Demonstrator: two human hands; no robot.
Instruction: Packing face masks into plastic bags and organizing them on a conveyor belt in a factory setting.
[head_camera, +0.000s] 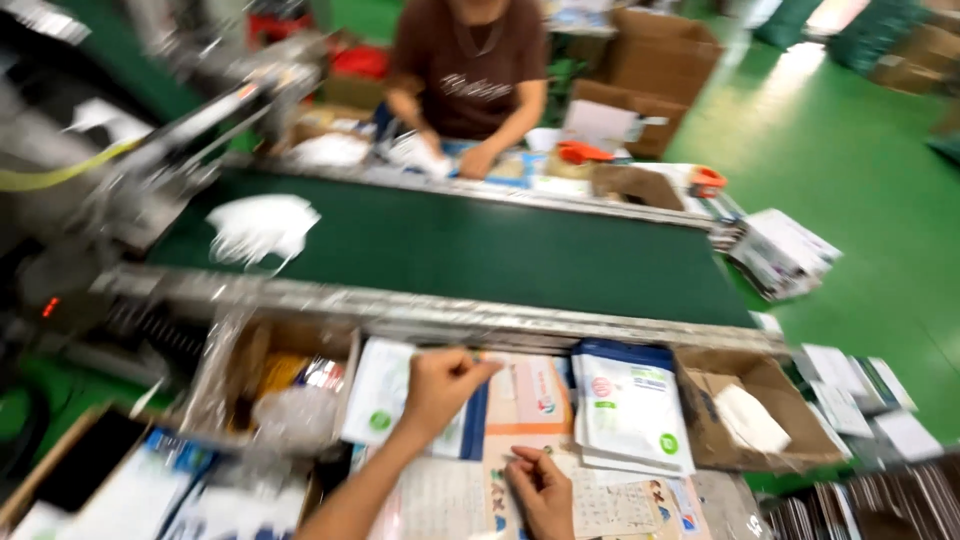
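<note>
My left hand (442, 388) reaches forward over a row of flat packets, fingers curled, touching the top edge of a white and blue packet (380, 392) and an orange-trimmed packet (528, 395). Whether it grips one I cannot tell. My right hand (540, 490) rests lower, fingers pressed on a printed paper sheet (610, 505). A stack of white pouches with blue tops (628, 405) lies just to the right. On the dark green conveyor belt (480, 250) a white mask (262, 228) lies at the left.
A person in a brown shirt (470, 70) works across the belt. A cardboard box (755, 415) with white pieces stands to my right, another box (275, 385) to my left. Stacks of packets (785, 250) and cartons sit on the green floor.
</note>
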